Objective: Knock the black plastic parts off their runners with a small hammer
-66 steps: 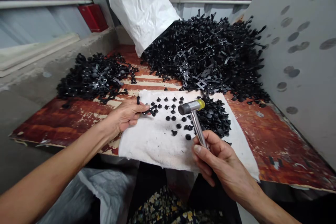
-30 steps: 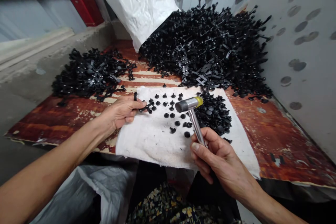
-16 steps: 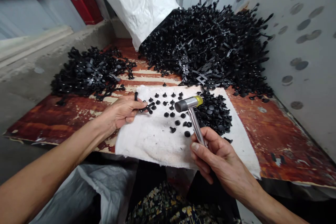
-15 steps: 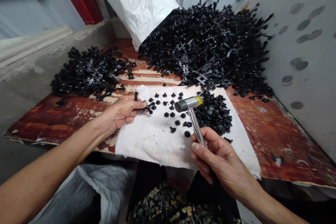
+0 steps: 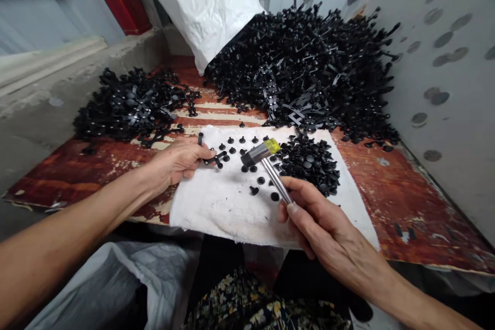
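Note:
My right hand (image 5: 320,221) is closed round the metal handle of a small mallet (image 5: 260,153), its head grey at one end and yellow at the other, raised over the white cloth (image 5: 216,211). At the cloth's left edge, my left hand (image 5: 183,159) pinches a black jointed plastic piece (image 5: 212,159) between thumb and fingers; part of it is hidden by the fingers. Several small black round studs (image 5: 261,180) stand spaced out on the cloth between my hands. A heap of loose black studs (image 5: 311,162) lies on the cloth's right side, beyond my right hand.
A large pile of black plastic pieces (image 5: 309,67) fills the back, partly under a white sack (image 5: 204,5). A smaller pile (image 5: 127,105) sits at the left on the worn red-brown tabletop (image 5: 402,206). A spotted pale panel (image 5: 464,113) borders the right.
The mallet has moved left and its head has tilted, with my right hand still round the handle. My left hand and its black piece have hardly moved.

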`<state>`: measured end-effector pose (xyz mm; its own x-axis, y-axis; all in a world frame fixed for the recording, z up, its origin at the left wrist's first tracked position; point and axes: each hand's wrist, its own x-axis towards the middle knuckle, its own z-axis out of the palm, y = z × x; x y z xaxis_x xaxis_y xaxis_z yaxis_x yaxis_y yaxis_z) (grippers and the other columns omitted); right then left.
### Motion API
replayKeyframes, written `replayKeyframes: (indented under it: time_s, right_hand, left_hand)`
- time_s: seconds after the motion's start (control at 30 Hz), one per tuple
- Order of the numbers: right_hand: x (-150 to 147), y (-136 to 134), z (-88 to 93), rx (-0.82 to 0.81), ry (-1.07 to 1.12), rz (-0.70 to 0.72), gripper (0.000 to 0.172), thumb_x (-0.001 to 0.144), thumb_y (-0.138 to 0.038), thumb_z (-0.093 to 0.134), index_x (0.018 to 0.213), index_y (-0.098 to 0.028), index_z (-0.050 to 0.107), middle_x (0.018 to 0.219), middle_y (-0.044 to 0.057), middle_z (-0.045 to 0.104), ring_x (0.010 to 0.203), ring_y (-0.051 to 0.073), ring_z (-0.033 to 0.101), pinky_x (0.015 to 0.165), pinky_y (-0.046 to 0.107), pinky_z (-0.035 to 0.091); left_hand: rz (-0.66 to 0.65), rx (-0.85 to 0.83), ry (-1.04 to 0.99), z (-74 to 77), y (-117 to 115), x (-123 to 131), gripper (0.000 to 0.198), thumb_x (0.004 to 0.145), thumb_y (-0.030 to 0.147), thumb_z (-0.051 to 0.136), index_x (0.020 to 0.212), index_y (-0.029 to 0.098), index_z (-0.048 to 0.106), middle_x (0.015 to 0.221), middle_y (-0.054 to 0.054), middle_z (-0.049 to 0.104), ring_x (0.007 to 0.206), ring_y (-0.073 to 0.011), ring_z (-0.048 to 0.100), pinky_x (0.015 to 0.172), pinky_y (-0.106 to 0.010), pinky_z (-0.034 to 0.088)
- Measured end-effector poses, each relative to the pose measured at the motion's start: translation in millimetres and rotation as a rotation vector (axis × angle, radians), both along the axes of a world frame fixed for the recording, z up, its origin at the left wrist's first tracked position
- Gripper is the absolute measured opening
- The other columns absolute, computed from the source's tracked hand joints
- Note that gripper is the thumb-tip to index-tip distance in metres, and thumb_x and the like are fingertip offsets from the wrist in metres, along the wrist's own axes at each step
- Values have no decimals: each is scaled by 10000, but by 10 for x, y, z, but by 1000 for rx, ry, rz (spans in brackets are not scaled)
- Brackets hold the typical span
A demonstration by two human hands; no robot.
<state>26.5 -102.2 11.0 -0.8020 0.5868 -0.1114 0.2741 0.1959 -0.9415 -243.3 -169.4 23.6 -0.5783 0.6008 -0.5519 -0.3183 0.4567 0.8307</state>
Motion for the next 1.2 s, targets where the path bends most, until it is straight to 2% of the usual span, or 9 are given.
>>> replayKeyframes:
  time_s: [0.1,0.2,0.3,0.47,0.57,0.77,0.9,1.03,1.2]
  right_hand:
    - [-103,125,23,426,59,67,445,955,-246,419,1397,-212,456,1037,94,690,838,185,665,762,334,574]
    - [-264,252,7,712,111,161,526,913,-135,393,1438,-139,429,1273,174,627,1100,256,637,956,460,532]
    - [-405,298,-4,851,22,221,560,887,-97,359,1442,-92,433,1163,191,654,1051,276,643,927,498,544]
    - [-527,247,7,1017,-85,161,627,882,-65,332,1499,-169,372,966,99,599,747,182,580,691,343,564]
    - [-548,242,15,1045,-216,242,669,845,-36,355,1504,-154,362,918,81,566,613,148,491,565,291,504]
    - [-523,240,22,1053,-87,144,661,888,-64,319,1536,-194,283,1019,103,566,711,162,515,644,309,533]
    - [-522,245,32,1053,-221,257,695,830,-37,356,1508,-190,354,944,76,565,595,131,454,575,284,513]
    - [-538,251,89,1064,-160,146,661,866,-62,347,1519,-164,336,1018,111,576,682,161,525,626,302,526]
    - [-560,241,163,1072,-331,290,708,809,-18,370,1502,-166,372,967,93,597,585,141,490,569,292,508]
  left_hand:
    - [-29,-78,186,27,13,7,255,671,34,738,575,152,534,453,-2,564,245,-15,254,279,-156,109]
    - [-53,-84,192,32,2,5,248,656,52,754,569,153,545,482,-38,606,247,-25,270,277,-169,107]
    - [-39,-89,180,48,-3,30,256,651,46,751,569,157,535,522,-67,647,251,-21,255,279,-170,108]
    - [5,-79,172,111,21,127,241,672,17,721,568,141,543,416,-4,540,248,-14,226,293,-164,92]
    - [-6,-44,142,84,1,119,235,665,0,718,566,131,550,401,12,515,248,-9,219,303,-165,84]
    - [-17,39,86,-29,-46,20,246,628,37,761,631,160,548,463,24,543,271,-26,271,318,-177,86]
    - [-7,-41,120,-12,-23,33,258,634,15,734,602,159,522,450,33,524,271,-15,233,331,-176,84]
    - [-40,15,107,-68,-26,-7,237,636,45,726,632,178,529,443,42,516,283,-43,274,323,-184,95]
    - [-35,-38,165,-44,-35,32,220,650,43,717,585,155,540,386,40,479,262,-32,237,318,-177,93]
